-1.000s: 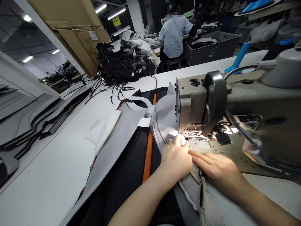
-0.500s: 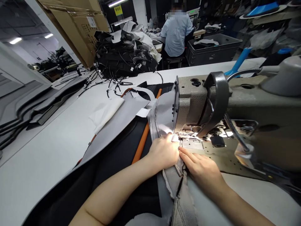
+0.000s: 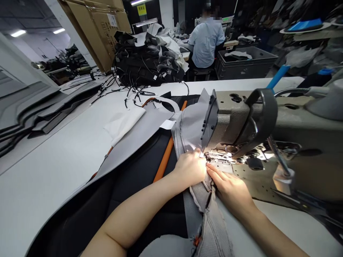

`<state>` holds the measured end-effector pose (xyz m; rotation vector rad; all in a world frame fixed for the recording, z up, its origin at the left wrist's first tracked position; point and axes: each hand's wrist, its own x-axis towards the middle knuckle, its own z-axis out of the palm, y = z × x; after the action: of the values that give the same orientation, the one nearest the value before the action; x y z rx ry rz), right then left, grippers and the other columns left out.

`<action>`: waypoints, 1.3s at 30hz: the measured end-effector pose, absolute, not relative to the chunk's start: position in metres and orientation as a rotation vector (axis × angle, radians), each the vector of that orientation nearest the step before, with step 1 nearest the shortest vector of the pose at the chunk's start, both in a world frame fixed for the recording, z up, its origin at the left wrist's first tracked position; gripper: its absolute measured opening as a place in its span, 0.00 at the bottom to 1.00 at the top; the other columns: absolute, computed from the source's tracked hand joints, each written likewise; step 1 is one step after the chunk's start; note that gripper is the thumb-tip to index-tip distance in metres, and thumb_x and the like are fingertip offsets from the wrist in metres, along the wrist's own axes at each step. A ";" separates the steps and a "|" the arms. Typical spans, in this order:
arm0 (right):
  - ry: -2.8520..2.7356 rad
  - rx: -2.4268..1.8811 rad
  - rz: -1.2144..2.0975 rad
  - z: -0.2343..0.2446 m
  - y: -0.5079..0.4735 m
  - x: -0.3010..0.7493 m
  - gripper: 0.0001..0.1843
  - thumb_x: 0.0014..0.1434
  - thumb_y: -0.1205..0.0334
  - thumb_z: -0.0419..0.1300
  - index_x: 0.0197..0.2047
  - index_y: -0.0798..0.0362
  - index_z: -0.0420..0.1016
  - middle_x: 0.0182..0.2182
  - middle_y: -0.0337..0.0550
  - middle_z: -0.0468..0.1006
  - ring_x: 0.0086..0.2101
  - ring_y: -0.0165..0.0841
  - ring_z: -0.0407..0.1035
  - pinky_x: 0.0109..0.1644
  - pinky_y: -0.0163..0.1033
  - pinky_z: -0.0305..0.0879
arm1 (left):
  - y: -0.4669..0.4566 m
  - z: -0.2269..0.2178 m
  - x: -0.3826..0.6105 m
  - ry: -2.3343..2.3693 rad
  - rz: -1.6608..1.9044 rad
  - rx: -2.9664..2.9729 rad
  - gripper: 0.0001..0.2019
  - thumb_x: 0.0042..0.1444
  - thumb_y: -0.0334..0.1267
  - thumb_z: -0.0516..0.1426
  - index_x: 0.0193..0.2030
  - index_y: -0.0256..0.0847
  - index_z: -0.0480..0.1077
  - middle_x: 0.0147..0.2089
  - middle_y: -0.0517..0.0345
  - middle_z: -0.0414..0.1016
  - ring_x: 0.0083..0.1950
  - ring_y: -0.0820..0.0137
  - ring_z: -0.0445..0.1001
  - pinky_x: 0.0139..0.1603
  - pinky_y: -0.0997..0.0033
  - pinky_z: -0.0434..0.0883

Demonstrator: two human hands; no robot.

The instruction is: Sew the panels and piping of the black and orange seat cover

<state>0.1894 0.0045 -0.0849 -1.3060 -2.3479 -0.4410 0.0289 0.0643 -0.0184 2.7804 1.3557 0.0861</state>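
Observation:
Under the lit needle area of the sewing machine (image 3: 241,121) lies a grey fabric seat cover piece (image 3: 191,125) with stitched seams. My left hand (image 3: 191,167) is closed on the fabric just left of the presser foot, its fingertips partly hidden. Beside it, my right hand (image 3: 232,187) lies with fingers stretched out, their tips touching the fabric edge in front of the needle. A seamed grey strip (image 3: 214,228) trails from between the hands toward me. Black padded material (image 3: 139,171) with an orange strip (image 3: 166,157) spreads under my left forearm.
A white table (image 3: 48,150) carries layered grey and black pieces (image 3: 45,110) at left. Behind stand a pile of covers with black cables (image 3: 150,60), a cardboard box (image 3: 99,32) and a grey crate (image 3: 246,62). A person (image 3: 206,41) sits facing away. Scissors (image 3: 305,205) lie at right.
The view has shifted slightly, so the machine appears farther right and lower. Both hands remain on the fabric by the needle. An orange tuft now shows on the trailing strip near the bottom.

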 end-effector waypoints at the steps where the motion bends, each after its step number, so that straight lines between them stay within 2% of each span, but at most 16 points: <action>1: -2.347 -1.301 -0.438 -0.085 0.004 0.189 0.24 0.50 0.79 0.48 0.47 0.58 0.73 0.49 0.48 0.75 0.34 0.33 0.73 0.35 0.34 0.69 | 0.063 -0.018 0.029 1.354 0.078 2.776 0.13 0.56 0.35 0.48 0.37 0.37 0.74 0.42 0.47 0.71 0.35 0.63 0.73 0.31 0.65 0.70; 8: -2.347 -1.229 -0.408 -0.084 0.003 0.191 0.22 0.51 0.77 0.49 0.48 0.59 0.72 0.48 0.49 0.76 0.35 0.33 0.74 0.35 0.35 0.70 | 0.058 -0.016 0.027 1.358 0.014 2.713 0.12 0.56 0.36 0.49 0.38 0.38 0.73 0.40 0.49 0.72 0.35 0.61 0.73 0.31 0.63 0.70; 14: -2.339 -1.289 -0.308 -0.087 0.004 0.191 0.29 0.48 0.77 0.47 0.53 0.56 0.71 0.50 0.48 0.74 0.36 0.33 0.74 0.37 0.35 0.72 | 0.059 -0.018 0.024 1.332 0.194 2.843 0.11 0.58 0.36 0.50 0.38 0.38 0.73 0.51 0.48 0.70 0.49 0.59 0.67 0.43 0.60 0.67; 17: -2.308 -1.315 -0.289 -0.087 0.005 0.191 0.30 0.47 0.76 0.48 0.54 0.54 0.70 0.50 0.47 0.75 0.34 0.33 0.74 0.35 0.35 0.72 | 0.060 -0.017 0.025 1.334 0.192 2.839 0.10 0.57 0.36 0.51 0.37 0.39 0.73 0.48 0.52 0.72 0.48 0.61 0.67 0.43 0.60 0.66; 22: -2.260 -1.327 -0.331 -0.082 0.006 0.188 0.26 0.47 0.77 0.47 0.47 0.54 0.74 0.46 0.44 0.77 0.30 0.32 0.74 0.31 0.33 0.70 | 0.061 -0.017 0.027 1.367 0.165 2.805 0.10 0.57 0.36 0.51 0.35 0.40 0.74 0.45 0.54 0.73 0.48 0.60 0.67 0.42 0.61 0.66; 26: -2.278 -1.325 -0.339 -0.081 0.007 0.190 0.26 0.47 0.78 0.48 0.47 0.56 0.74 0.47 0.43 0.77 0.28 0.31 0.74 0.29 0.34 0.69 | 0.062 -0.017 0.029 1.399 0.159 2.809 0.11 0.58 0.37 0.50 0.39 0.41 0.74 0.49 0.52 0.71 0.50 0.59 0.65 0.45 0.59 0.65; 29: -2.293 -1.294 -0.321 -0.081 0.006 0.192 0.26 0.47 0.78 0.48 0.47 0.54 0.74 0.46 0.43 0.77 0.30 0.31 0.74 0.31 0.33 0.69 | 0.057 -0.015 0.029 1.432 0.110 2.781 0.12 0.58 0.37 0.50 0.40 0.41 0.74 0.52 0.50 0.69 0.51 0.58 0.64 0.46 0.59 0.64; 33: -2.351 -1.114 -0.301 -0.079 -0.007 0.193 0.23 0.51 0.77 0.48 0.48 0.56 0.74 0.46 0.46 0.77 0.36 0.32 0.74 0.36 0.34 0.69 | 0.035 -0.011 0.023 1.426 0.063 2.786 0.11 0.58 0.37 0.49 0.39 0.40 0.73 0.53 0.51 0.67 0.49 0.59 0.64 0.42 0.61 0.65; 36: -2.398 -1.032 -0.316 -0.074 -0.018 0.190 0.19 0.56 0.76 0.47 0.46 0.58 0.74 0.45 0.47 0.77 0.33 0.30 0.73 0.34 0.34 0.66 | 0.019 -0.010 0.018 1.441 0.006 2.775 0.10 0.58 0.38 0.50 0.40 0.41 0.71 0.53 0.52 0.65 0.47 0.60 0.64 0.40 0.62 0.66; 39: -2.391 -1.018 -0.333 -0.071 -0.021 0.189 0.18 0.57 0.76 0.47 0.44 0.58 0.74 0.43 0.46 0.78 0.32 0.30 0.72 0.33 0.34 0.64 | 0.015 -0.009 0.018 1.481 -0.032 2.750 0.10 0.57 0.38 0.50 0.42 0.42 0.70 0.53 0.52 0.65 0.46 0.60 0.64 0.39 0.63 0.66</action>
<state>0.1885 -0.0211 -0.0705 -1.0179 -2.3913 -0.3330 0.0184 0.0145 -0.0091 2.7503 1.4811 -0.0319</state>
